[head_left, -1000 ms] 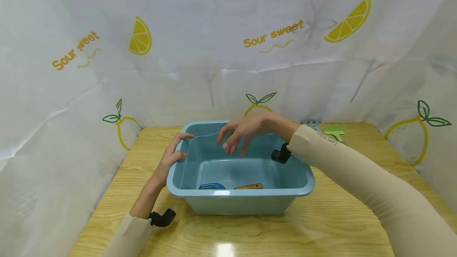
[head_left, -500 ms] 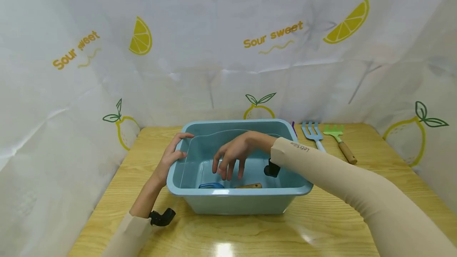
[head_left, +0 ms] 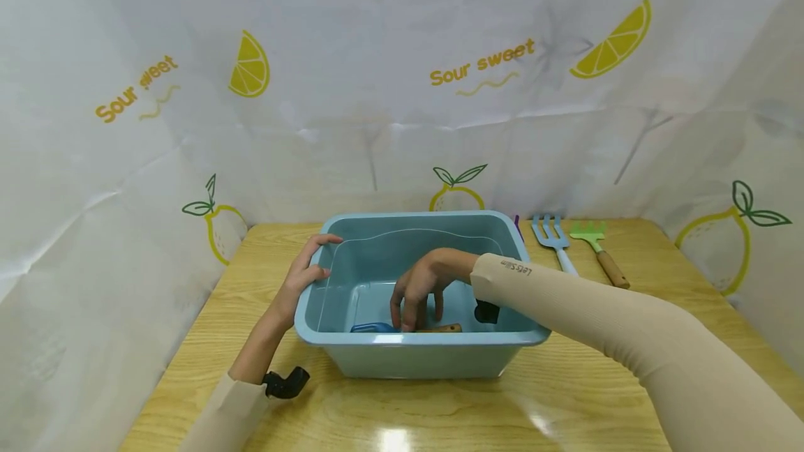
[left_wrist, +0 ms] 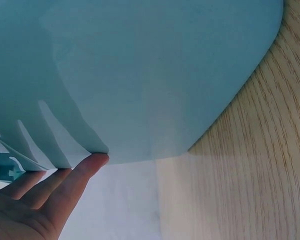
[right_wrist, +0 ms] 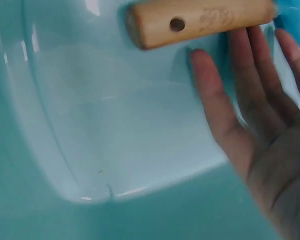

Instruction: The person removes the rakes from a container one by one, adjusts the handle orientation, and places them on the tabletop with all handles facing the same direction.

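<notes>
A light blue plastic tub (head_left: 414, 339) stands mid-table. On its floor lies a tool with a wooden handle (head_left: 441, 328) and a blue blade (head_left: 373, 328). My right hand (head_left: 419, 295) reaches down inside the tub, fingers straight. In the right wrist view its fingertips (right_wrist: 202, 60) lie beside the wooden handle (right_wrist: 200, 22), with nothing gripped. My left hand (head_left: 306, 272) holds the tub's left rim, thumb on top. In the left wrist view its fingers (left_wrist: 85, 170) press the outer wall (left_wrist: 140, 75) under the rim.
A blue garden fork (head_left: 553, 239) and a green rake with a wooden handle (head_left: 597, 246) lie on the wooden table (head_left: 440, 410) to the right of the tub. A lemon-print white cloth (head_left: 402, 89) walls the table on three sides.
My right hand has dropped from above the tub's rim down to the tool on its floor. The left hand and the tub have stayed put.
</notes>
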Action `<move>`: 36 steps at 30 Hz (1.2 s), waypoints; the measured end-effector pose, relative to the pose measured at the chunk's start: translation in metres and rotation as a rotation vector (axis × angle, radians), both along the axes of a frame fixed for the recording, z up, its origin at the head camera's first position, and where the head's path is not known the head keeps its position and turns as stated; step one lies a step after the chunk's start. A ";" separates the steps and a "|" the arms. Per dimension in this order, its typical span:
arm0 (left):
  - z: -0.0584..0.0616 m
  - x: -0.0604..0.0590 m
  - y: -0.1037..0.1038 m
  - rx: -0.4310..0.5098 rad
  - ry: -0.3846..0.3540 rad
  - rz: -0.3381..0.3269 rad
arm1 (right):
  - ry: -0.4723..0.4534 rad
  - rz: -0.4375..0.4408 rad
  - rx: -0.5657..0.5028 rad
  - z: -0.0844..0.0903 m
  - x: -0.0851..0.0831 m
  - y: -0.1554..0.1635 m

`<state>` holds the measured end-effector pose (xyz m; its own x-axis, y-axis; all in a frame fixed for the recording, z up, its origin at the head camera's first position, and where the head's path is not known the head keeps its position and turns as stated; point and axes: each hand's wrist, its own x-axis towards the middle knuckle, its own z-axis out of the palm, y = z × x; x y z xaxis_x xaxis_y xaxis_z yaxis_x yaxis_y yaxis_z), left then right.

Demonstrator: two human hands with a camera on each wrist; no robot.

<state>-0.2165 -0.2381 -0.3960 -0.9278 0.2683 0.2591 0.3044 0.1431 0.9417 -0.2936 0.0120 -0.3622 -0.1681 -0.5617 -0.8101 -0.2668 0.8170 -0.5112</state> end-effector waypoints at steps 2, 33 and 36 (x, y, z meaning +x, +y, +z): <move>0.000 0.000 0.000 -0.008 0.001 0.003 | 0.016 0.007 0.040 -0.002 0.002 -0.001; -0.001 0.000 0.001 -0.011 -0.006 0.009 | 0.058 0.092 -0.005 0.008 0.004 -0.003; 0.000 0.000 0.001 -0.011 -0.003 0.005 | 0.050 0.090 -0.006 0.012 0.001 -0.003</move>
<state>-0.2165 -0.2369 -0.3958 -0.9298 0.2668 0.2535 0.3010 0.1552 0.9409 -0.2921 0.0091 -0.3501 -0.1569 -0.5809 -0.7987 -0.3644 0.7857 -0.4999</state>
